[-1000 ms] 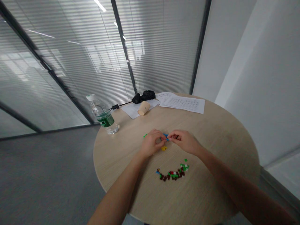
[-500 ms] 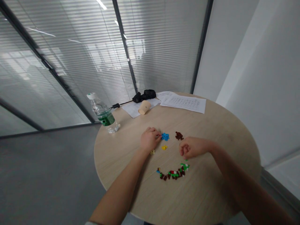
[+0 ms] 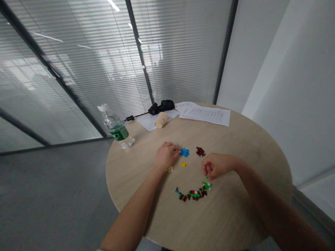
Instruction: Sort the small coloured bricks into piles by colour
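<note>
My left hand (image 3: 165, 155) rests on the round wooden table (image 3: 235, 139) with its fingers curled, the fingertips right beside a small blue pile of bricks (image 3: 184, 152). My right hand (image 3: 216, 165) hovers with fingers curled downward just above the right end of a mixed row of brown, green, red and white bricks (image 3: 195, 192). Between the hands lie a yellow piece (image 3: 183, 164) and a brown pile (image 3: 200, 151). A pale piece (image 3: 170, 169) sits under my left wrist. I cannot make out anything held in either hand.
A water bottle (image 3: 116, 128) stands at the table's left edge. At the back lie a tipped paper cup (image 3: 161, 120), a black bundle with a cable (image 3: 161, 105) and printed sheets (image 3: 205, 114). Glass walls with blinds stand behind; a white wall is at the right.
One second ago both hands met over the blue pieces. My right hand has since pulled back toward the mixed row, uncovering the blue and brown piles. My left hand stayed near the blue pile.
</note>
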### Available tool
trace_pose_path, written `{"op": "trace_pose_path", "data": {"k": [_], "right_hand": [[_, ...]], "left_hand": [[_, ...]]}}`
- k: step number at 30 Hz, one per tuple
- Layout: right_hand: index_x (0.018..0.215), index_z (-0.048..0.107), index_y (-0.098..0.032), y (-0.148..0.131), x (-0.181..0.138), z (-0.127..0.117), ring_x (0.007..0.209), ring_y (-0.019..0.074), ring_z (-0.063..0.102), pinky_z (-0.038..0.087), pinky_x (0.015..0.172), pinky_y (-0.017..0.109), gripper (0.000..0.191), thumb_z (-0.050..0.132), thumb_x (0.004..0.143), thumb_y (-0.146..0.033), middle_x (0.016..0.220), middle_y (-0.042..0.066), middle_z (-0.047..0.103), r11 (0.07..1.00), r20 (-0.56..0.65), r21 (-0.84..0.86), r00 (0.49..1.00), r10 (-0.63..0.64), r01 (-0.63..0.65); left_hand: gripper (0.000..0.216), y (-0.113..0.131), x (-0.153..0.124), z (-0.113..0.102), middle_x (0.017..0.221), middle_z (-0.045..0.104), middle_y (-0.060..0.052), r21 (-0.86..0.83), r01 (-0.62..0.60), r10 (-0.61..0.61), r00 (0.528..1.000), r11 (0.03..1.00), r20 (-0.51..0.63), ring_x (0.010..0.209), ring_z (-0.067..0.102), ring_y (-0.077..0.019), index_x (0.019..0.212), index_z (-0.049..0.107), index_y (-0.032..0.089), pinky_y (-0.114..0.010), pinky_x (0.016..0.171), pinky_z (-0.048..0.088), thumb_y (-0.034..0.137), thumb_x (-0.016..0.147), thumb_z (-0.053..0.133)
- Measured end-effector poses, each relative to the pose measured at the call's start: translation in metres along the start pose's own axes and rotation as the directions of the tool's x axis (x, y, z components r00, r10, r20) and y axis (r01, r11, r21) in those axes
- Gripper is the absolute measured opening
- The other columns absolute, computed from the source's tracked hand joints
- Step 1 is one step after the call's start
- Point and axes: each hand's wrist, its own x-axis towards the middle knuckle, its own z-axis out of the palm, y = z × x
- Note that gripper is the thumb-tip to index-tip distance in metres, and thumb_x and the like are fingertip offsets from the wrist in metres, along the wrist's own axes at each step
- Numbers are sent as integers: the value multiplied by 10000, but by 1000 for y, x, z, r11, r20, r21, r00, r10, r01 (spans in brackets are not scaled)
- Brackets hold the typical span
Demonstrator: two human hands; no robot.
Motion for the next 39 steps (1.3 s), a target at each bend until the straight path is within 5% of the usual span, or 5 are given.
{"op": "trace_pose_path", "data": {"k": [10,17,25,31,39], "right_hand": [[733,683,-151,-8,8,2,538,108,521,357,480,203,88,600,706,-164,592,2,602,995,-195,-23,976,-99,97],[824,638,-173,-33,17,9,619,111,502,368,580,229,110,558,833,-249,704,10,591,956,-626,-198,724,-292,214],[859,626,-183,-31,22,19,638,118,503,376,608,240,114,552,854,-269,745,18,587,938,-678,-287,650,-342,194],[916,634,-181,-30,20,15,615,121,500,379,597,246,136,527,842,-222,737,27,606,950,-699,-261,644,-310,174],[874,660,-188,-29,20,15,601,120,506,373,583,240,145,523,831,-212,749,31,648,957,-667,-257,692,-276,134]], "left_hand": [[133,8,1,-9,786,646,-35,-282,-28,16,999,959,-43,793,551,-160,787,692,172,-280,744,424,255,825,595],[228,26,-2,-17,729,619,-31,-546,-32,98,991,837,92,671,522,-119,795,701,150,-227,610,396,322,841,557],[233,24,-1,-14,744,654,-25,-619,82,29,986,781,166,682,562,-125,768,695,147,-242,641,432,335,813,566],[173,-4,0,-27,750,666,-40,-182,195,-200,980,964,-9,693,569,-153,767,704,166,-258,644,423,273,791,570],[208,-28,-5,-30,831,690,-60,151,351,-351,936,924,-26,723,588,-174,814,734,212,-252,593,388,303,796,547]]}}
